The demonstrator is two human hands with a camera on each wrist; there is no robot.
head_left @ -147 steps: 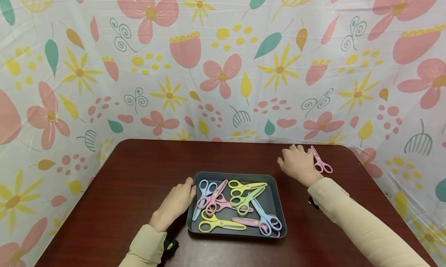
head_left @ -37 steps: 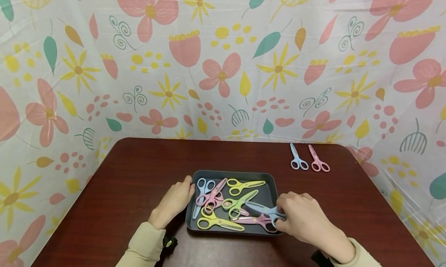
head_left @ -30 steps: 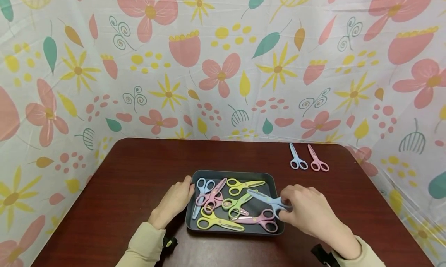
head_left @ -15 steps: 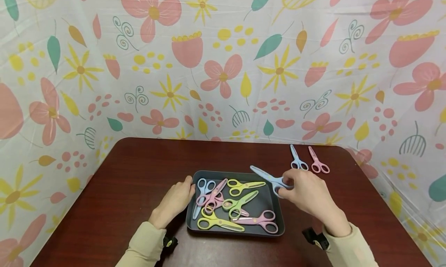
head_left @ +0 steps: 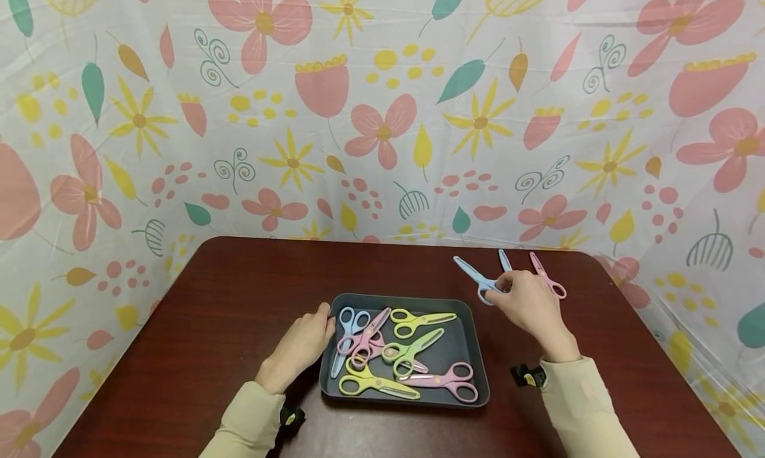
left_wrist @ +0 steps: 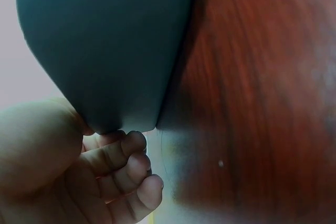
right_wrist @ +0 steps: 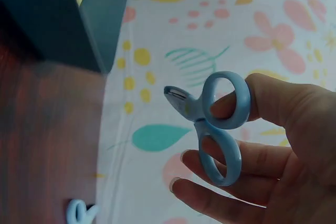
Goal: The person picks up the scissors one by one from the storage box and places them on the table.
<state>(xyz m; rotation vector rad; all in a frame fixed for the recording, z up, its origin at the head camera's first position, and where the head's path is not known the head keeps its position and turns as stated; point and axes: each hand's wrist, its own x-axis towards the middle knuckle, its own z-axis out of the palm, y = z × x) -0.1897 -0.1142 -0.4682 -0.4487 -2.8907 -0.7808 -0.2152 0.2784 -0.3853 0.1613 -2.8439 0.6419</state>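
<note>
The right hand (head_left: 528,305) pinches a blue pair of scissors (head_left: 476,280) by its handle loops — thumb and fingers around the rings, as the right wrist view shows — and holds it above the table (head_left: 251,292), blades pointing away & to the left. It is out of the dark tray (head_left: 472,332), near the far right corner, just left of a 2nd blue pair (head_left: 504,259) and a pink pair (head_left: 546,279) that lie side by side on the wood. The left hand (head_left: 299,348) rests against the tray's left rim, fingers curled at its edge, steadying it. Judging from how the two loose pairs lie, the step looks like setting this pair down next to them. To do it well: turn the wrist so the blades run parallel w/ the other two, tips toward the wall, lower until the blades are flat on the table, then let go — no drop, since light plastic skids. Leave a gap to the blue pair so nothing gets knocked. Keep the left hand where it is; the tray has six or so pairs left, some overlapping.
</note>
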